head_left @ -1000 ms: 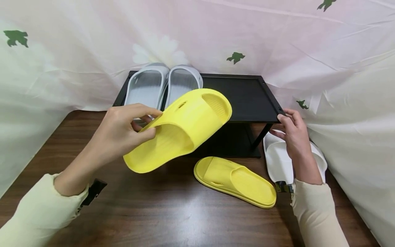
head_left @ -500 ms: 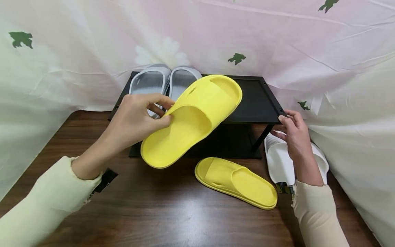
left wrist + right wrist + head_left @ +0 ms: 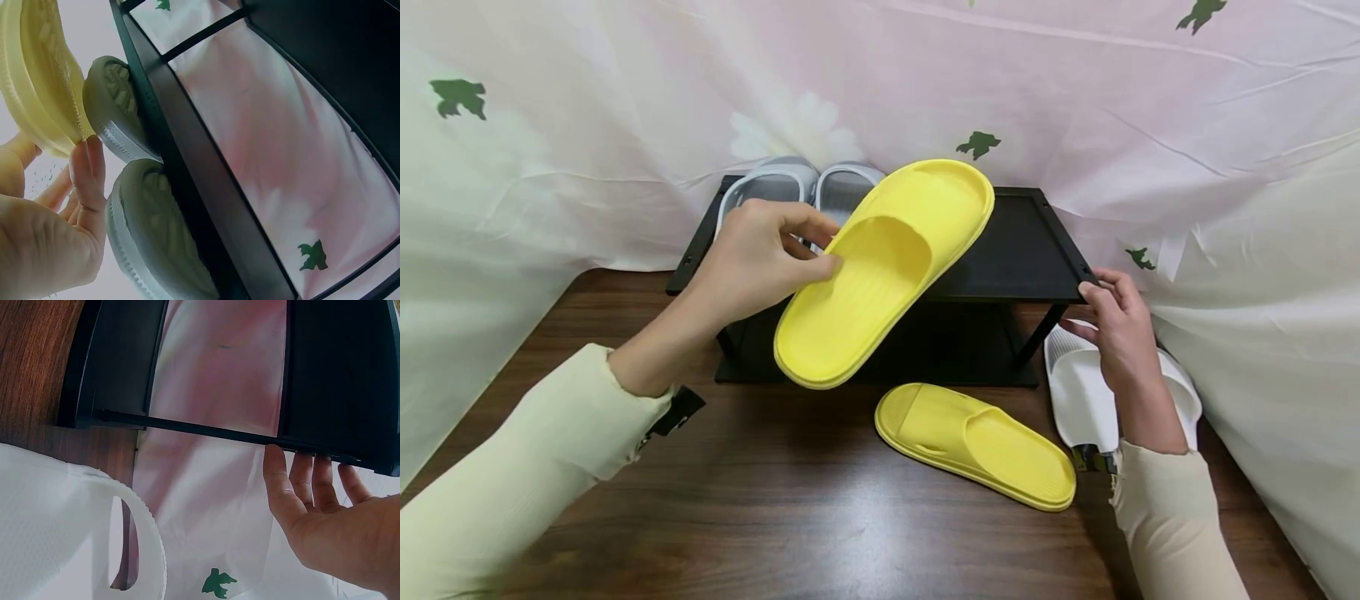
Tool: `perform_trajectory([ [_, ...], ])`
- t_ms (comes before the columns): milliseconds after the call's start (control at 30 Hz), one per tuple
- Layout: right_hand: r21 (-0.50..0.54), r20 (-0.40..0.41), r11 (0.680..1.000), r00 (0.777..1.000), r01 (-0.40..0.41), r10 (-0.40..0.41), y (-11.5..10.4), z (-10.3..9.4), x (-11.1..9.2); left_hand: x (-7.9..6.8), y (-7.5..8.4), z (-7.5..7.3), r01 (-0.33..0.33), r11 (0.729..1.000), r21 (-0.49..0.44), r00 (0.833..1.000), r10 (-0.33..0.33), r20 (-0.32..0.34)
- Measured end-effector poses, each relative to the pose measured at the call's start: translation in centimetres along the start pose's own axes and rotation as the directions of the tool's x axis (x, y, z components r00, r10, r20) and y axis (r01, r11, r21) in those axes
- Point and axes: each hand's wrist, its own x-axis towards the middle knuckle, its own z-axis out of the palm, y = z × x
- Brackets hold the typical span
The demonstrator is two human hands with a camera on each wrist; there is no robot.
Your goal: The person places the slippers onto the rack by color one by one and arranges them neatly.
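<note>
Higher and further right than a second ago: yellow moulded open-toed slipper (image 3: 880,279), edge pinched by left hand (image 3: 767,257) | right hand (image 3: 1125,342) grips corner of black two-tier rack (image 3: 1018,250)

A dark brown wood-grain surface (image 3: 760,517) spread across the lower frame. On it lay a yellow slipper (image 3: 977,446), right of lower centre, and white slippers (image 3: 1081,400) farther right. A black two-tier rack (image 3: 1011,250) stood mid-frame, grey slippers (image 3: 769,187) resting on its top shelf's left.
</note>
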Motion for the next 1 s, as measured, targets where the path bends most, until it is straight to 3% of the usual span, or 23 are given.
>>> perform_trajectory([
  [333,0.002,0.001,1.000,1.000,0.006,-0.006,0.0,0.0,0.0,1.8,0.1,0.9,0.073,0.997,-0.016,0.997,-0.073,0.001],
  [633,0.010,-0.002,1.000,1.000,-0.002,0.002,0.1,-0.1,0.1,2.8,0.7,1.4,0.090,0.996,-0.023,0.996,-0.089,0.023],
  [1000,-0.013,-0.005,1.000,1.000,0.020,-0.020,0.1,-0.5,0.1,4.7,1.8,2.9,0.203,0.954,-0.218,0.978,-0.189,0.086],
])
